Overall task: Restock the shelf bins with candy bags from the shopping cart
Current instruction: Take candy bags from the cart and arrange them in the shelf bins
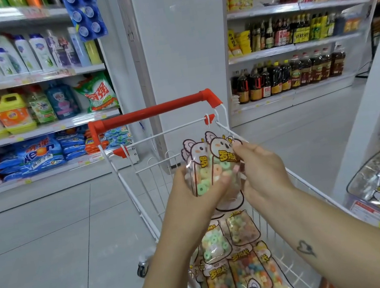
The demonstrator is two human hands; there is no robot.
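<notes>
Two or three candy bags [207, 163] with cartoon animal tops and pastel ring sweets are held upright above the white wire shopping cart [213, 126]. My left hand [190, 192] grips them from below and behind, fingers curled round their lower halves. My right hand [260, 168] pinches the front bag at its right edge. More of the same candy bags [238, 258] lie piled in the cart basket under my forearms. A clear shelf bin [358, 179] at the right edge holds similar bags in shiny wrapping.
The cart's red handle [155, 111] points away from me. Detergent shelves [37, 130] stand on the left, a white pillar [183, 48] ahead, and shelves of sauce and oil bottles [295, 74] at the right back. Grey tiled floor [51, 234] lies open to the left.
</notes>
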